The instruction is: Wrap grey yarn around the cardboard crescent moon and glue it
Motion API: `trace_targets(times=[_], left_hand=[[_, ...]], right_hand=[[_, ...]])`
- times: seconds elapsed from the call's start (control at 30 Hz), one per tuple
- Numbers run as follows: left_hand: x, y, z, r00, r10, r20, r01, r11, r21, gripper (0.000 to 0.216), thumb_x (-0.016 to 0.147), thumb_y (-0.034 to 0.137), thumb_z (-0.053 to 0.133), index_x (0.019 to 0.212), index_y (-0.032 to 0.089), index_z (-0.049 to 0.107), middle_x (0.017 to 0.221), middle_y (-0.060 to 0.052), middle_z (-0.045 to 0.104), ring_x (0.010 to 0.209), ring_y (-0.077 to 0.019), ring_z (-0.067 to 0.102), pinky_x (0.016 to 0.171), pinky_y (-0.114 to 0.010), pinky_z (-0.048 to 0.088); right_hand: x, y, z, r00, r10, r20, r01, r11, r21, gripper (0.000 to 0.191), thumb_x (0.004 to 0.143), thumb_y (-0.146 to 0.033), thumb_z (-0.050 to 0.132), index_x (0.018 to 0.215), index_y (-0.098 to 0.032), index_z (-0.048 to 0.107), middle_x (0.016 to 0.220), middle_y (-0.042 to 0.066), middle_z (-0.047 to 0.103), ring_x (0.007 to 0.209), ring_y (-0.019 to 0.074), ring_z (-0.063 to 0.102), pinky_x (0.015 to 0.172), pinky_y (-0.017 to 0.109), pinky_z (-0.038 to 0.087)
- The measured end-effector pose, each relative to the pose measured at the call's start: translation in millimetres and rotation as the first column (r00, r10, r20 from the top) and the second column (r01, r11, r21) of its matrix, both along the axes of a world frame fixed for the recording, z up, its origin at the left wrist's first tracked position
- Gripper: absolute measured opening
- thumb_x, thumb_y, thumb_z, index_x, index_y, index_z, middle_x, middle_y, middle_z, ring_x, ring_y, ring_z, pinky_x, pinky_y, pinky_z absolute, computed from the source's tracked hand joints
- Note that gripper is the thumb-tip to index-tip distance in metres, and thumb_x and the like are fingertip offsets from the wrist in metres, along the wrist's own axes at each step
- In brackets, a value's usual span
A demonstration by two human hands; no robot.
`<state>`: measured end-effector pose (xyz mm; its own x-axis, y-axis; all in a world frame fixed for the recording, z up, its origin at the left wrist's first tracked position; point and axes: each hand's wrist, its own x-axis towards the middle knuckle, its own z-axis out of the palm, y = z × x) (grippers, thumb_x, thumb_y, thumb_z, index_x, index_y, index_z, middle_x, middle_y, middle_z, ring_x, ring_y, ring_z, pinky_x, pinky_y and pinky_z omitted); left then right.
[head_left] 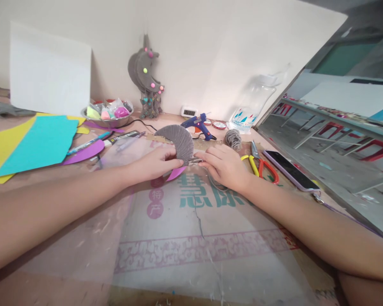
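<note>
A crescent moon shape (184,141) wound closely with grey yarn stands tilted above the plastic-covered table. My left hand (155,165) is closed on its lower left edge, with the thumb across the front. Close to the lower tip, my right hand (225,165) pinches grey yarn strands (195,160) that lead to the crescent; the fingertips partly hide them. Below the crescent lies a purple paper piece (176,173). A ball of grey yarn (233,139) rests just beyond my right hand.
Behind the crescent is a blue glue gun (200,126). Pliers (258,163) with yellow and red handles and a phone (290,170) lie on the right. Coloured sheets (38,144) and a metal bowl (108,122) sit left. A finished moon ornament (145,78) hangs behind.
</note>
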<state>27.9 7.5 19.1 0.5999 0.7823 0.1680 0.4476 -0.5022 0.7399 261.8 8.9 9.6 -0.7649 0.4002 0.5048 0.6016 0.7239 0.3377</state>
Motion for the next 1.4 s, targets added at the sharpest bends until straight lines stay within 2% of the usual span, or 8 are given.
trace_targets(times=[0.2,0.63,0.97,1.4], left_hand=[[-0.5,1.8,-2.7,1.0,-0.013,0.006,0.013,1.0,0.001,0.018,0.081,0.029,0.047,0.071,0.016,0.055,0.07,0.002,0.052,0.071,-0.0153,0.049,0.067,-0.028,0.038],[0.6,0.0,0.9,1.0,0.013,-0.027,-0.012,1.0,0.028,0.021,0.081,0.029,0.047,0.064,0.017,0.048,0.065,0.003,0.047,0.065,-0.0135,0.044,0.062,-0.027,0.035],[0.7,0.6,-1.0,1.0,0.012,-0.017,-0.012,1.0,0.001,0.02,0.082,0.03,0.045,0.069,0.016,0.052,0.068,0.001,0.051,0.069,-0.0146,0.048,0.064,-0.026,0.037],[-0.2,1.2,-3.5,1.0,0.022,0.0,-0.022,1.0,0.009,0.021,0.083,0.031,0.048,0.069,0.017,0.051,0.068,0.003,0.049,0.069,-0.0138,0.047,0.065,-0.026,0.037]], right_hand=[[-0.3,-1.6,1.6,0.999,0.011,0.041,-0.013,0.999,0.032,0.029,0.095,-0.032,0.042,0.11,-0.015,0.062,0.078,0.005,0.059,0.073,0.0179,0.047,0.068,0.031,0.033],[-1.4,-0.4,1.5,0.999,0.038,0.031,-0.04,0.997,0.061,0.026,0.095,-0.03,0.044,0.101,-0.014,0.064,0.073,0.004,0.058,0.07,0.017,0.045,0.066,0.031,0.032],[1.6,2.0,-2.3,0.999,0.018,-0.046,-0.017,1.0,0.024,0.029,0.094,-0.03,0.045,0.11,-0.013,0.062,0.079,0.006,0.058,0.073,0.0183,0.047,0.068,0.031,0.035],[0.7,0.1,-1.1,1.0,0.024,-0.019,-0.024,1.0,0.003,0.029,0.094,-0.029,0.044,0.11,-0.013,0.063,0.079,0.006,0.059,0.073,0.0183,0.048,0.068,0.032,0.035]])
